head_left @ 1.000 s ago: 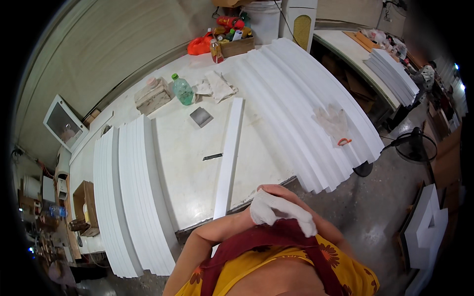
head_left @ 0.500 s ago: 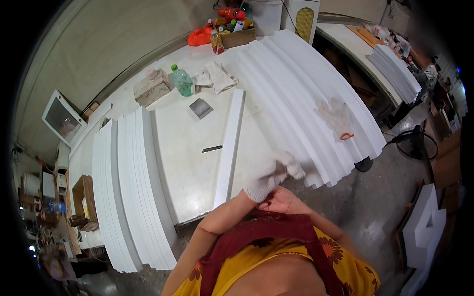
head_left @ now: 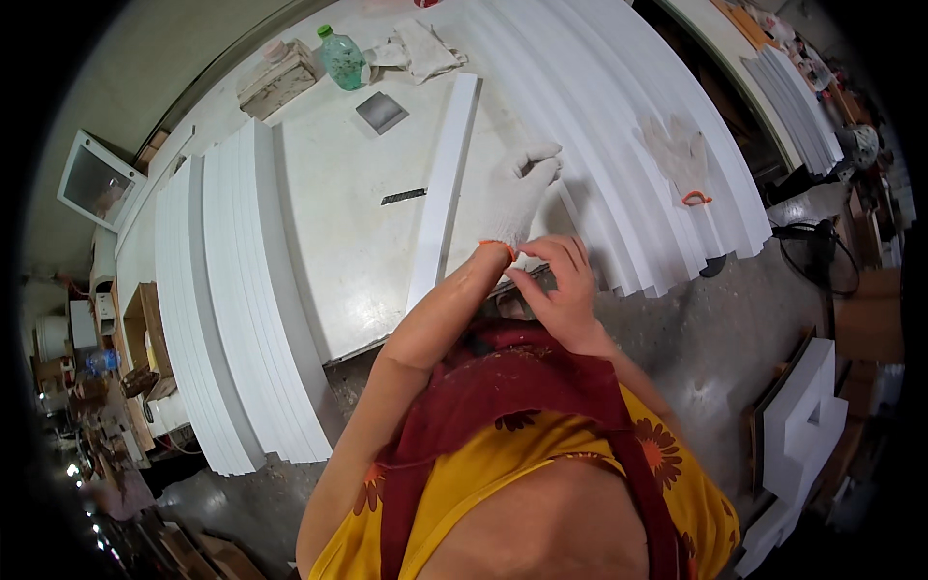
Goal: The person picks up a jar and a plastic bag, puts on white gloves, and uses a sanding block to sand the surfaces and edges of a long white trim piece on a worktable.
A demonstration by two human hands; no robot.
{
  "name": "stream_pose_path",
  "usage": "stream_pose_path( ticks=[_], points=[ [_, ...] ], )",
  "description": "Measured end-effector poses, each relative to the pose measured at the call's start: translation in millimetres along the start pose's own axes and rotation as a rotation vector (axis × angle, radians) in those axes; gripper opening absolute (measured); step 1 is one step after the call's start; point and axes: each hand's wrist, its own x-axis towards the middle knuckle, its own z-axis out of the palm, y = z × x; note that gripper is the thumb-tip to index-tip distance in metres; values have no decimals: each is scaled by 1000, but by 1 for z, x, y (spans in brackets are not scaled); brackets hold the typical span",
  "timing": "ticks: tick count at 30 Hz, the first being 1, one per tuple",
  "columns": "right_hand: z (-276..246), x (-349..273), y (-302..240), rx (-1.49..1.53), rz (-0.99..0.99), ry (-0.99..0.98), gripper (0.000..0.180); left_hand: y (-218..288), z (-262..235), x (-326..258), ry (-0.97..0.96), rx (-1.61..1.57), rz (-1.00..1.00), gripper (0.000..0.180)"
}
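Glove [head_left: 505, 215], white with an orange cuff [head_left: 507, 246], covers the left hand [head_left: 524, 184], fingers loosely apart above the counter [head_left: 362, 271]; the bare right hand [head_left: 564, 290] meets the cuff, its grip unclear; 1 more glove [head_left: 674, 155] lies on white panels [head_left: 590, 126] at right

Over the near edge of the bench [head_left: 338, 232], the gloved left hand [head_left: 522, 193] is extended, fingers loosely bent, as its wrist [head_left: 496, 251] is met by the bare right hand's [head_left: 564, 295] curved thumb and fingertips. Both forearms are angled inward.
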Motion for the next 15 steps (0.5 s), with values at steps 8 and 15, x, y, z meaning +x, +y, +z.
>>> stream_pose_path(
  ticks=[8, 15],
  points=[
    [18, 8, 12, -184, -123, 25, 16, -35, -24, 0, -124, 393, 19, 33],
    [16, 0, 10, 96, 29, -138, 14, -25, -17, -10, -422, 527, -7, 29]
  ],
)
